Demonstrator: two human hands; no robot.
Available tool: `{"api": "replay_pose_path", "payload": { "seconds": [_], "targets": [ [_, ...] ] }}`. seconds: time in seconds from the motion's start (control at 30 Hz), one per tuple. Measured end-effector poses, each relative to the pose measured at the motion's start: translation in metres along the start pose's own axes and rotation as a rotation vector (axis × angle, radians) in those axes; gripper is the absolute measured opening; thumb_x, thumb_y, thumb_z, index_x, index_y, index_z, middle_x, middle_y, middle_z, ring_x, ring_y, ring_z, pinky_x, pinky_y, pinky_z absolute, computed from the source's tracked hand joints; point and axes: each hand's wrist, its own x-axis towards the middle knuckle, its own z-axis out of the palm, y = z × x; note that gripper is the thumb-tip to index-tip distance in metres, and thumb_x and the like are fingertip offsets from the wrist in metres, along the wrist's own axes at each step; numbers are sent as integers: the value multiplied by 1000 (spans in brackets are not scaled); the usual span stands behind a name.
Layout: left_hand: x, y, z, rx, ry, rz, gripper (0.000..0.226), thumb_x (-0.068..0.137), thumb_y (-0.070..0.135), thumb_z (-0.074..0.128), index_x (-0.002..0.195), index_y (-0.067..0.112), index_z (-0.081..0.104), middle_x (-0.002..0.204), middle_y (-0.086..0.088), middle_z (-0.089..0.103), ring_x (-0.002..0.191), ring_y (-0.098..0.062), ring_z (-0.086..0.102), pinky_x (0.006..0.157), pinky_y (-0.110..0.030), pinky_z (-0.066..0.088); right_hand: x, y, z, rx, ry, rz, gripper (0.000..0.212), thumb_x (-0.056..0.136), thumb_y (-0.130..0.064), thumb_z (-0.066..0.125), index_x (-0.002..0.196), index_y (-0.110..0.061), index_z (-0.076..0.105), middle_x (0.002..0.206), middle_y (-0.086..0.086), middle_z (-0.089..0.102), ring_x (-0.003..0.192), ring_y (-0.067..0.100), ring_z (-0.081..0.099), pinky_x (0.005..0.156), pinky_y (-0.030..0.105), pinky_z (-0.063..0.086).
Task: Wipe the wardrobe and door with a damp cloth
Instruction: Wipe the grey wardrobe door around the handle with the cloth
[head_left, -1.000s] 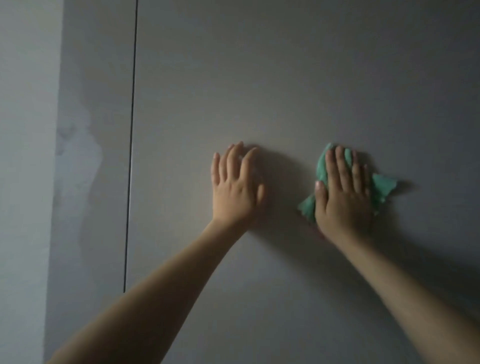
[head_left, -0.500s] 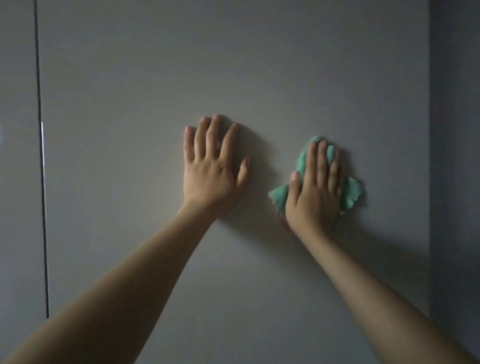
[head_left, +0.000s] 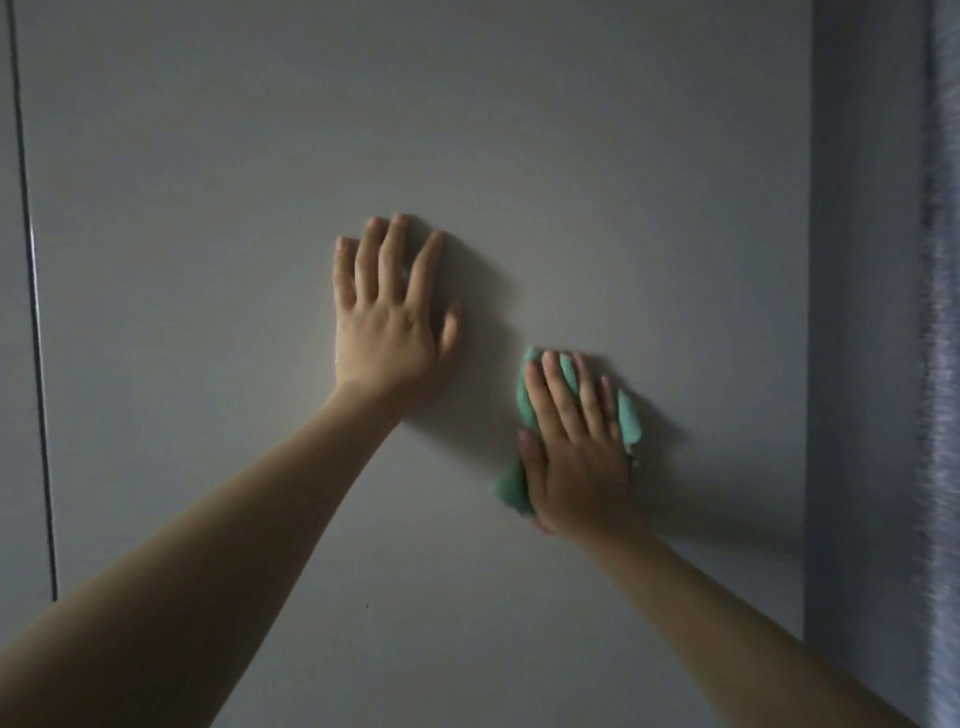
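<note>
Cloth, green and bunched, lies flat against the pale grey wardrobe panel, pinned there under the right hand. That hand's fingers are straight and close together, pointing up and slightly left, pressing the fabric rather than curling round it. Green shows past the fingertips at the top, in a strip between two of the fingers, along the little-finger side on the right, and in a fold sticking out below the thumb on the left.

The left hand rests bare and flat on the same panel, up and to the left of the cloth and apart from it, with its fingers straight, slightly spread, and its thumb out to the right.

A dark vertical seam runs down the panel's far left. At the right, the panel ends against a bluish wall.
</note>
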Motion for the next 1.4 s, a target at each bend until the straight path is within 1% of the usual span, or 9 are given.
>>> {"api": "replay_pose_path", "payload": {
  "seconds": [0.1, 0.3, 0.37, 0.5, 0.7, 0.9, 1.1, 1.3, 1.4],
  "targets": [
    [1, 0, 0, -3, 14, 11, 63, 89, 43, 37, 142, 11, 41, 147, -23, 35, 139, -41, 26, 116, -45, 1, -10, 52, -5, 1, 14, -1, 55, 102, -36, 19, 147, -7, 31, 153, 7, 32, 142, 30, 25, 115, 48, 21],
    [3, 2, -1, 4, -24, -3, 64, 88, 44, 37, 143, 10, 39, 149, -24, 31, 141, -41, 22, 117, -49, 2, 16, 53, 2, 72, 195, 642, 58, 98, -33, 26, 148, -4, 28, 155, 13, 27, 143, 36, 22, 118, 43, 13],
    [2, 2, -1, -2, -32, -4, 64, 89, 43, 37, 143, 10, 39, 149, -24, 32, 140, -42, 22, 117, -50, 3, 12, 21, 2, 51, 139, 498, 58, 98, -34, 26, 148, -5, 30, 154, 12, 29, 142, 35, 23, 118, 42, 10],
    [3, 3, -3, -20, -30, -3, 63, 88, 42, 37, 142, 9, 41, 148, -24, 33, 140, -43, 24, 116, -51, 6, -7, 43, -6, -50, -40, -136, 53, 101, -36, 21, 149, -13, 26, 153, 3, 30, 142, 28, 25, 116, 46, 15],
    [-1, 37, -5, -54, 7, 121, 61, 82, 37, 43, 132, 3, 52, 141, -26, 43, 134, -41, 37, 113, -54, 12, 12, 53, -2, 48, 184, 619, 57, 98, -33, 27, 147, -4, 30, 154, 14, 30, 141, 34, 26, 115, 48, 22],
    [-4, 79, 17, -68, -33, 204, 64, 78, 37, 45, 134, 5, 52, 142, -25, 43, 134, -43, 36, 113, -51, 8, -24, 58, -6, -21, -20, 13, 54, 101, -36, 19, 148, -10, 26, 153, 9, 33, 142, 29, 25, 114, 48, 22],
    [-5, 81, 24, -30, -11, 213, 66, 82, 37, 50, 140, 5, 45, 146, -25, 36, 137, -43, 29, 113, -52, 4, -24, 96, -3, 38, 173, 595, 56, 99, -28, 26, 146, 2, 29, 153, 18, 28, 142, 34, 22, 117, 46, 17],
    [-9, 80, 24, -57, -8, 199, 63, 86, 37, 49, 142, 7, 42, 149, -24, 33, 140, -42, 25, 115, -54, 7, -83, 53, 4, 38, 3, 380, 58, 101, -36, 18, 148, -3, 23, 154, 15, 28, 143, 34, 21, 117, 45, 15],
    [-10, 81, 25, -62, 2, 198, 63, 87, 38, 46, 142, 8, 42, 149, -23, 33, 140, -41, 25, 115, -54, 8, -54, 103, 6, 3, 123, 631, 58, 100, -32, 22, 147, 1, 27, 154, 17, 26, 143, 35, 22, 118, 43, 14]
  ]
}}
